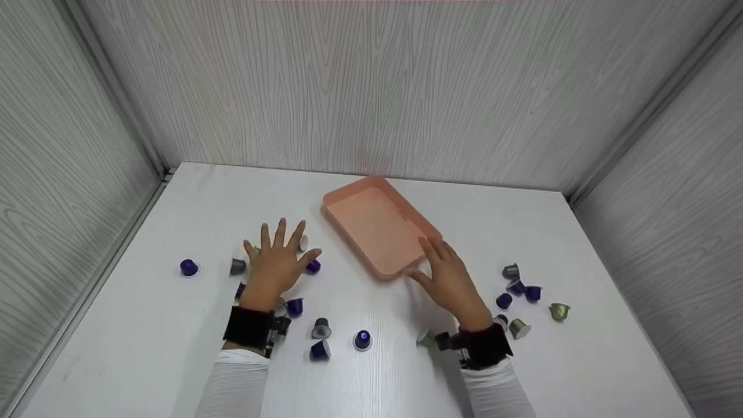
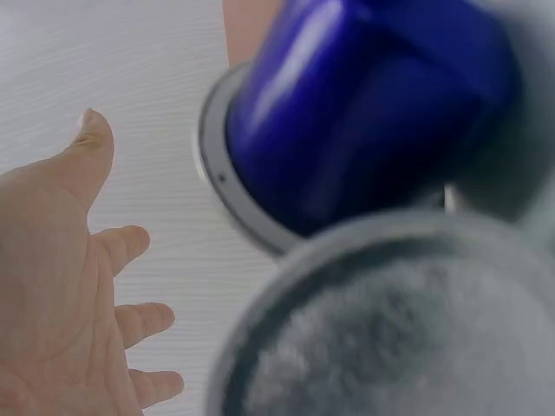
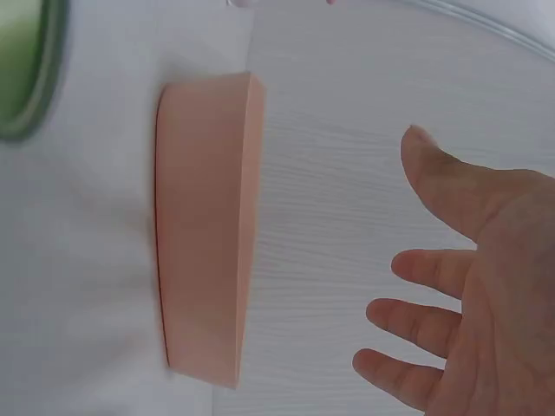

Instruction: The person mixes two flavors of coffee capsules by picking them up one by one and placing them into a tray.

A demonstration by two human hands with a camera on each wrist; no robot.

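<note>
My left hand (image 1: 274,268) is spread wide over several coffee capsules left of the tray, its fingers straight and nothing gripped. Close around it lie a grey capsule (image 1: 238,266) and purple capsules (image 1: 295,307), some partly hidden beneath the hand. In the left wrist view a blue capsule (image 2: 347,113) and the rim of another capsule (image 2: 390,338) loom near the camera. A shallow pink tray (image 1: 371,223) lies at an angle on the table. Beside its near right corner is my right hand (image 1: 453,284), fingers relaxed and apart; the right wrist view shows the tray's side wall (image 3: 204,225).
A lone blue capsule (image 1: 188,267) sits at far left. Near the front are a silver capsule (image 1: 321,328) and a blue one (image 1: 363,339). Several purple, grey and green capsules (image 1: 559,312) are scattered right of the right wrist. Wood-grain panels (image 1: 371,87) enclose the white table.
</note>
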